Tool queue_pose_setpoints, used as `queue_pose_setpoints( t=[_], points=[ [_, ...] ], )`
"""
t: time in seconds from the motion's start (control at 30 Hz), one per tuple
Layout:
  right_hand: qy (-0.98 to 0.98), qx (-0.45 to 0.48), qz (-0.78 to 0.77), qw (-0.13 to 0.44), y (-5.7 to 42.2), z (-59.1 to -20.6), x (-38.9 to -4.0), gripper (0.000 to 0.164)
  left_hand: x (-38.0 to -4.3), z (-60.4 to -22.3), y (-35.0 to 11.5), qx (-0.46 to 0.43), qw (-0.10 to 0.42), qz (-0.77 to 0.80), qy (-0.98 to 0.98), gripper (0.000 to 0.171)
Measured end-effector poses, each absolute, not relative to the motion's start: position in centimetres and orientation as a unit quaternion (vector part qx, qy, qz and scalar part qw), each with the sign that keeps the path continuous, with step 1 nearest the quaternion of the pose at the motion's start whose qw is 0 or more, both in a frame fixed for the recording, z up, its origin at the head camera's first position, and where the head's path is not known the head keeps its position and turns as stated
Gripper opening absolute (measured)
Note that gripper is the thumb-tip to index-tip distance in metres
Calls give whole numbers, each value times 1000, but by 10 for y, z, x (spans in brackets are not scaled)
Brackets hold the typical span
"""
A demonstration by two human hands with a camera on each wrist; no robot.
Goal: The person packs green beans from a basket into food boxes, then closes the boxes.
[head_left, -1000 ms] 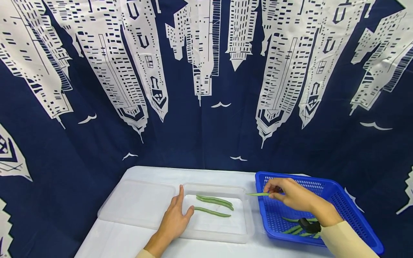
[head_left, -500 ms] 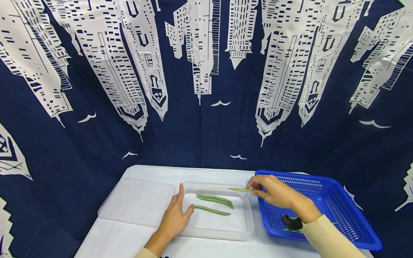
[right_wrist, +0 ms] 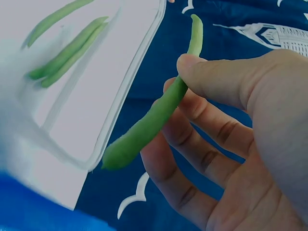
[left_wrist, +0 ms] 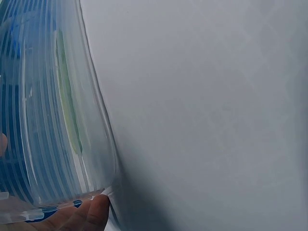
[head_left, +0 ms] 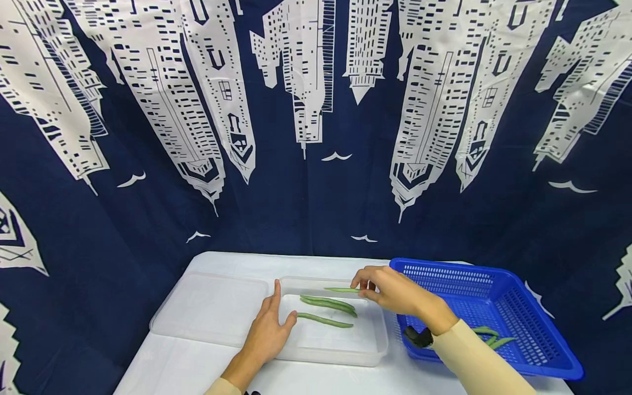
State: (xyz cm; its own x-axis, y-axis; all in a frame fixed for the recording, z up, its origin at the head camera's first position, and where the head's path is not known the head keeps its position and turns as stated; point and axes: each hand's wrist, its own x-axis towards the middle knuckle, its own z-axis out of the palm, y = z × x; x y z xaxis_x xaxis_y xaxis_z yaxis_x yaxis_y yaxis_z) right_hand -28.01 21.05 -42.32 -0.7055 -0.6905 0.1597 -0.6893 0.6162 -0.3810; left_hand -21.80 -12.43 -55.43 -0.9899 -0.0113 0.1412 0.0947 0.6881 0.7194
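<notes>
Between thumb and fingertips my right hand (head_left: pixel 390 288) pinches one green bean (right_wrist: pixel 139 137) above the far side of a clear plastic box (head_left: pixel 340 358). The bean's two ends stick out past the fingers in the right wrist view. Inside the box lie a pair of green beans (head_left: pixel 329 305) side by side and a single green bean (head_left: pixel 326 321) nearer the front. My left hand (head_left: pixel 266 332) rests at the box's left edge, index finger straight and thumb spread over the rim. Its fingertips (left_wrist: pixel 98 207) touch the box's end in the left wrist view.
At the right stands a blue plastic basket (head_left: pixel 533 302) with several green beans (head_left: pixel 498 337) in it, partly behind the right sleeve. A clear flat lid (head_left: pixel 212 307) lies left of the box on the white table (head_left: pixel 168 365). A dark patterned cloth (head_left: pixel 306 208) hangs behind.
My right hand has moved left with the green bean, from over the basket's near-left rim to over the box. The left hand has stayed at the box's edge.
</notes>
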Motion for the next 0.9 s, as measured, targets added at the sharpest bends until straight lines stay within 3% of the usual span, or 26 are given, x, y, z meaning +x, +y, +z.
queue_pose_setpoints(
  t=[0.9],
  points=[
    [908, -373, -191, 3, 145, -452, -307, 16, -219, -552, -125, -19, 54, -397, -916, 94]
  ],
)
